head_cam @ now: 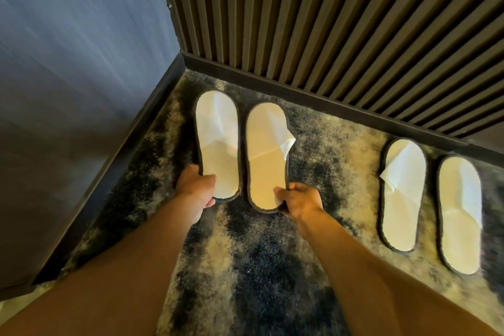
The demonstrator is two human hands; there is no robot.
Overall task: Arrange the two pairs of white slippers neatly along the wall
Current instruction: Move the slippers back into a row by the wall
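Mottled carpet by slatted wall. Left slipper heel gripped by left hand fingers; adjacent slipper heel gripped by right hand. Second pair laid apart, rightward.

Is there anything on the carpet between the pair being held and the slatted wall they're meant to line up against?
Nothing visible. The left hand and right hand each grip a heel of the left pair of slippers. Only bare carpet shows between their toes and the slatted wall. The second pair lies well off to the right.
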